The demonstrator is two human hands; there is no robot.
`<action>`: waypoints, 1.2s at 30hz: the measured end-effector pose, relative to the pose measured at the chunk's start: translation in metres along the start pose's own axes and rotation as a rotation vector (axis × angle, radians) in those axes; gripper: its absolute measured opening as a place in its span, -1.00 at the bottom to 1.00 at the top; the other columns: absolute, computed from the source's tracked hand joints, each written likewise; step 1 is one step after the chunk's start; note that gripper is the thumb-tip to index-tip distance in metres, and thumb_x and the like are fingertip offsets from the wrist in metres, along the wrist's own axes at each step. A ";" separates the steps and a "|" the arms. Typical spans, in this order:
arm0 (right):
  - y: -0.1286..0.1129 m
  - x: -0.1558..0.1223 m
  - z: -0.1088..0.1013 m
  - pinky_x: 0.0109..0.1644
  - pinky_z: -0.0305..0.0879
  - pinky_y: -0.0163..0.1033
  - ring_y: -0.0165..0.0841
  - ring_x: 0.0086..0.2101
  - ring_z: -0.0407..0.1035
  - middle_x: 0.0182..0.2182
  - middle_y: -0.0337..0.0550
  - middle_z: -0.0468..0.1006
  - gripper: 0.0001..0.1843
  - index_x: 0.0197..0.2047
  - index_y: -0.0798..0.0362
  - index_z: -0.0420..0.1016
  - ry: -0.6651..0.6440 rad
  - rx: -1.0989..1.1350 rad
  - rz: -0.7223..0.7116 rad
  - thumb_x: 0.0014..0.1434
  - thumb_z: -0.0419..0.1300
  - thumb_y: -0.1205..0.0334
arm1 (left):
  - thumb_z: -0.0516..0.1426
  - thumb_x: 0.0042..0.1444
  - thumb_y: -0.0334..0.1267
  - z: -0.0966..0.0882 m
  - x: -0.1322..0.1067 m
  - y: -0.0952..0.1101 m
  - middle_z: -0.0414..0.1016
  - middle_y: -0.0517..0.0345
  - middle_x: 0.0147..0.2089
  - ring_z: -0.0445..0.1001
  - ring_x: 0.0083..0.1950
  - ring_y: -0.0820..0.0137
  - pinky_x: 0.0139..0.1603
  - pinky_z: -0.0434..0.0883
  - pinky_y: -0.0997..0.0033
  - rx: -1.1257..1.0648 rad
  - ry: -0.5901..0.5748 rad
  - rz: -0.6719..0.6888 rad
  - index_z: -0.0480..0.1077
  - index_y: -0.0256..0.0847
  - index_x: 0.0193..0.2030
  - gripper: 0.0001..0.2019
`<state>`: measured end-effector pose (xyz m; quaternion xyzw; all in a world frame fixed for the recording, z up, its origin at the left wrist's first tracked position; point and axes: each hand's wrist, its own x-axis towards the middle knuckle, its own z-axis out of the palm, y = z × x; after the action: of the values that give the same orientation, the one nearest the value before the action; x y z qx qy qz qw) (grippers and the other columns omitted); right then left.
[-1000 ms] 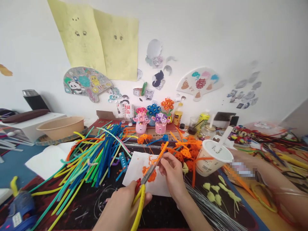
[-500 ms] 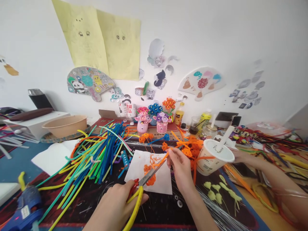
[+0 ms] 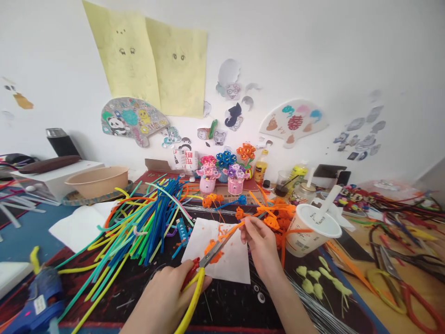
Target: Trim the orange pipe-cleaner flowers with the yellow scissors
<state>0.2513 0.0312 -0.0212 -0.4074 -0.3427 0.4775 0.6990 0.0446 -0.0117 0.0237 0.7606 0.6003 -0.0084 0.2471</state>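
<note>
My left hand (image 3: 168, 292) is closed around the handles of a pair of scissors (image 3: 212, 254), partly red and yellow. Their blades point up and to the right, along an orange pipe cleaner (image 3: 234, 228). The upper end of that strip is pinched between thumb and fingertips of my right hand (image 3: 261, 243). Underneath lies a white sheet of paper (image 3: 234, 269) with orange fluff trimmings (image 3: 213, 255) on it. Just beyond my right hand is a heap of orange pipe-cleaner flowers (image 3: 278, 215).
Left of the paper spreads a bundle of coloured pipe cleaners (image 3: 158, 222); a blue glue gun (image 3: 43, 297) lies nearer. A lidded cup with a straw (image 3: 309, 232) stands right of my right hand. Thin wires (image 3: 323, 306) and another pair of scissors (image 3: 405, 283) lie at right.
Another person's arm at the right has withdrawn, uncovering the second pair of scissors. The view has shifted slightly. My hands keep nearly the same pose, the blades still along the orange pipe cleaner.
</note>
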 end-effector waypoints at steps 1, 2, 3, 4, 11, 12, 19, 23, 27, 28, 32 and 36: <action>0.000 0.000 0.000 -0.47 0.19 -0.34 -0.48 -0.55 0.23 -0.57 -0.25 0.44 -0.72 -0.37 0.08 0.56 -0.001 0.002 0.000 0.00 0.38 0.03 | -0.12 0.23 0.00 0.000 0.000 0.000 0.52 -0.04 -0.35 0.49 -0.27 0.11 -0.32 0.18 0.36 0.000 -0.002 -0.001 0.41 -0.17 -0.22 -0.63; -0.001 0.000 0.000 -0.48 0.18 -0.34 -0.49 -0.55 0.23 -0.56 -0.24 0.45 -0.72 -0.37 0.08 0.55 -0.003 0.002 0.000 0.01 0.38 0.02 | -0.13 0.24 -0.01 -0.001 0.001 0.001 0.52 -0.04 -0.34 0.49 -0.26 0.11 -0.31 0.18 0.36 -0.001 0.000 -0.001 0.41 -0.17 -0.21 -0.62; -0.001 0.000 0.000 -0.48 0.18 -0.34 -0.49 -0.56 0.23 -0.55 -0.24 0.46 -0.71 -0.37 0.08 0.55 -0.008 0.002 -0.001 0.01 0.38 0.02 | -0.13 0.24 -0.02 -0.001 0.001 0.000 0.52 -0.05 -0.33 0.49 -0.26 0.12 -0.31 0.19 0.35 -0.001 0.004 -0.001 0.41 -0.17 -0.20 -0.62; -0.002 0.000 0.000 -0.49 0.19 -0.34 -0.49 -0.56 0.24 -0.54 -0.23 0.47 -0.71 -0.37 0.08 0.55 -0.015 0.000 -0.001 0.01 0.38 0.01 | -0.13 0.24 -0.03 -0.001 0.002 0.000 0.53 -0.05 -0.32 0.49 -0.26 0.12 -0.30 0.19 0.35 -0.005 0.008 0.000 0.41 -0.18 -0.20 -0.62; 0.000 -0.001 0.004 -0.54 0.22 -0.32 -0.46 -0.59 0.28 -0.53 -0.20 0.50 -0.71 -0.36 0.09 0.55 -0.091 -0.053 0.002 -0.03 0.40 0.04 | -0.10 0.22 -0.01 -0.003 0.001 -0.005 0.54 0.00 -0.35 0.51 -0.31 0.18 -0.31 0.22 0.39 -0.006 0.042 -0.009 0.42 -0.15 -0.23 -0.64; 0.001 -0.001 0.005 -0.54 0.22 -0.32 -0.46 -0.59 0.28 -0.54 -0.20 0.50 -0.71 -0.36 0.10 0.55 -0.097 -0.062 0.000 -0.03 0.40 0.05 | -0.09 0.22 -0.01 -0.003 0.001 -0.005 0.54 0.01 -0.36 0.51 -0.32 0.19 -0.32 0.22 0.41 -0.007 0.048 -0.004 0.42 -0.15 -0.25 -0.65; 0.001 -0.002 0.005 -0.56 0.21 -0.32 -0.46 -0.61 0.26 -0.59 -0.24 0.47 -0.72 -0.40 0.09 0.54 -0.074 -0.096 -0.030 -0.03 0.40 0.05 | -0.09 0.23 -0.01 -0.002 0.001 -0.005 0.52 0.04 -0.39 0.49 -0.35 0.22 -0.36 0.20 0.43 0.009 0.058 0.012 0.42 -0.14 -0.30 -0.65; -0.001 -0.003 0.005 -0.55 0.19 -0.34 -0.48 -0.61 0.23 -0.61 -0.26 0.44 -0.73 -0.42 0.10 0.52 -0.054 -0.104 -0.040 -0.03 0.40 0.07 | -0.09 0.24 -0.03 -0.004 0.000 -0.004 0.51 0.03 -0.38 0.48 -0.33 0.20 -0.35 0.19 0.42 0.010 0.053 0.012 0.41 -0.15 -0.27 -0.65; -0.002 -0.004 0.006 -0.54 0.19 -0.34 -0.48 -0.61 0.22 -0.59 -0.24 0.45 -0.73 -0.45 0.10 0.50 -0.053 -0.109 -0.040 -0.02 0.39 0.07 | -0.11 0.24 -0.04 -0.003 -0.001 -0.002 0.50 0.02 -0.38 0.47 -0.32 0.18 -0.34 0.18 0.41 -0.005 0.045 0.009 0.40 -0.17 -0.25 -0.65; -0.001 -0.004 0.006 -0.53 0.19 -0.34 -0.48 -0.61 0.22 -0.59 -0.24 0.45 -0.73 -0.45 0.10 0.50 -0.054 -0.108 -0.040 -0.02 0.39 0.07 | -0.11 0.24 -0.03 -0.003 -0.001 -0.002 0.49 0.02 -0.39 0.47 -0.32 0.19 -0.35 0.18 0.41 -0.007 0.044 0.009 0.40 -0.17 -0.26 -0.65; -0.001 -0.005 0.007 -0.53 0.18 -0.34 -0.48 -0.60 0.23 -0.58 -0.25 0.44 -0.73 -0.45 0.09 0.49 -0.049 -0.092 -0.048 0.00 0.38 0.07 | -0.13 0.24 -0.03 -0.001 0.000 -0.002 0.49 0.03 -0.40 0.46 -0.36 0.22 -0.36 0.16 0.41 -0.037 0.061 0.032 0.39 -0.17 -0.28 -0.63; 0.001 -0.005 0.007 -0.53 0.19 -0.35 -0.50 -0.60 0.23 -0.55 -0.25 0.46 -0.74 -0.44 0.09 0.49 -0.042 -0.070 -0.055 0.00 0.38 0.08 | -0.13 0.23 -0.02 -0.003 0.000 0.000 0.48 0.05 -0.42 0.47 -0.36 0.22 -0.37 0.15 0.41 -0.045 0.061 0.026 0.38 -0.15 -0.33 -0.64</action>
<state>0.2438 0.0281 -0.0194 -0.4119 -0.3848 0.4544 0.6898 0.0433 -0.0107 0.0263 0.7625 0.5976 0.0318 0.2458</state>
